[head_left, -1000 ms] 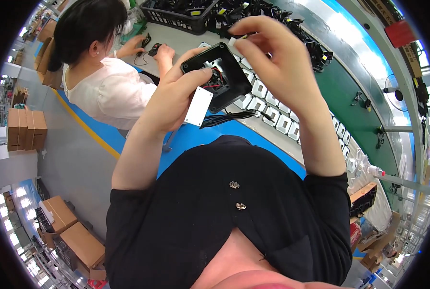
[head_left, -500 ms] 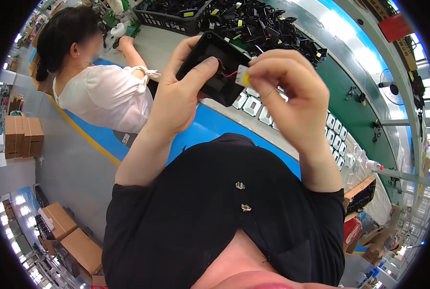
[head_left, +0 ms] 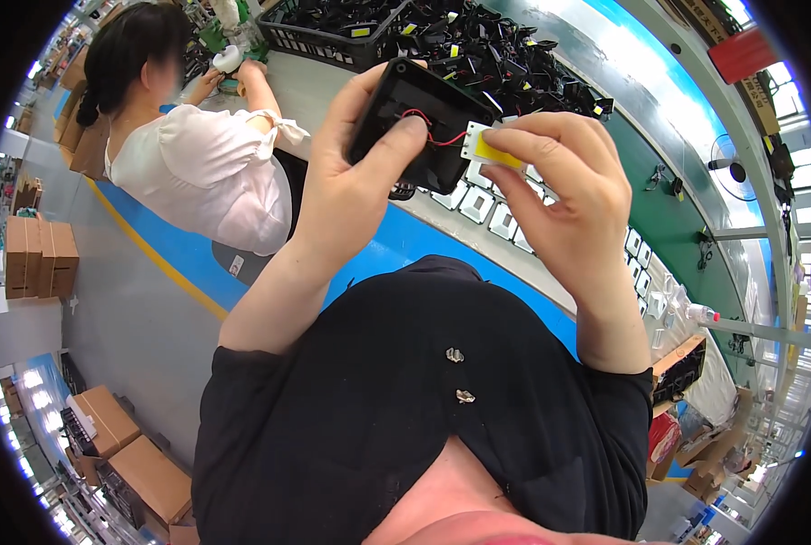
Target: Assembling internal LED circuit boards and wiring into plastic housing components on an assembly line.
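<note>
Well, a hollow black housing (head_left: 446, 111)

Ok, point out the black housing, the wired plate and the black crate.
Black housing (head_left: 445, 116), head view: inner surface.
Wired plate (head_left: 499, 154), head view: yellow area.
Black crate (head_left: 310, 45), head view: near wall.

Holding the bare left forearm (head_left: 276, 289) and bare right forearm (head_left: 612, 318) up on either side of the black-clad torso (head_left: 424, 336), well apart at the wrists (head_left: 322, 247). Gripping with the bare left hand (head_left: 353, 173), laying its left thumb (head_left: 392, 143) inward across the front. Pinching with the bare right hand (head_left: 576, 186) between right thumb (head_left: 518, 194) and index finger (head_left: 525, 145), bending the knuckles (head_left: 596, 136).
</note>
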Action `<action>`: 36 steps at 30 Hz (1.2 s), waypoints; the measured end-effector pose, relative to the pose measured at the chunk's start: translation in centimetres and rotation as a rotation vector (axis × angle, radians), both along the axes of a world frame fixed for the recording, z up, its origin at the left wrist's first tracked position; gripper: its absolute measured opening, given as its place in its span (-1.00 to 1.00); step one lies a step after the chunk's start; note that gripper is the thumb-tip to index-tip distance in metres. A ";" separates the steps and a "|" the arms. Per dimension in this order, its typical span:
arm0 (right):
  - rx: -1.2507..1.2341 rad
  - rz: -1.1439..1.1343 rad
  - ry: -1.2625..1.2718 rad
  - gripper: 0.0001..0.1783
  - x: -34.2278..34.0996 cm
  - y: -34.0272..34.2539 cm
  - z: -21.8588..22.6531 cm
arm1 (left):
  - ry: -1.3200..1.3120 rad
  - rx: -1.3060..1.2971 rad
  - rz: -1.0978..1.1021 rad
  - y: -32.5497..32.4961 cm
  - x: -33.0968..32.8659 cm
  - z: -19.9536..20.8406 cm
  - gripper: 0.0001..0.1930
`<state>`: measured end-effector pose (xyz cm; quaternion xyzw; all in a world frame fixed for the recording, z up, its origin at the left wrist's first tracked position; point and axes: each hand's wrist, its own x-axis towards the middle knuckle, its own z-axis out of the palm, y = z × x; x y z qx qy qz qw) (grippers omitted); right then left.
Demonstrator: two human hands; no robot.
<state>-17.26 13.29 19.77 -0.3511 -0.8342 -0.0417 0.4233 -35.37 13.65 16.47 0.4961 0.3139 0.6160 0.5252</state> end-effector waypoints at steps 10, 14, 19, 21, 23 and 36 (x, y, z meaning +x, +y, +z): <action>-0.315 0.009 0.221 -0.74 0.5 0.1 2.6 | 0.054 0.105 0.007 0.9 0.6 1.4 -0.63; -0.166 0.017 0.100 -0.74 0.7 0.3 2.9 | 0.146 0.107 0.025 1.8 1.2 2.0 -0.70; 0.015 -0.052 0.001 -0.75 0.6 0.2 2.4 | 0.156 0.130 0.049 2.3 2.1 1.5 -0.70; 0.009 -0.060 -0.003 -0.76 0.8 0.0 2.4 | 0.118 0.115 0.022 2.3 1.9 1.4 -0.68; 0.002 -0.070 -0.004 -0.76 0.7 0.0 2.5 | -0.072 0.019 -0.144 2.1 1.2 1.4 -0.64; 0.086 -0.044 -0.003 -0.72 -0.1 -0.7 1.9 | 0.135 0.110 0.039 1.2 1.6 1.5 -0.70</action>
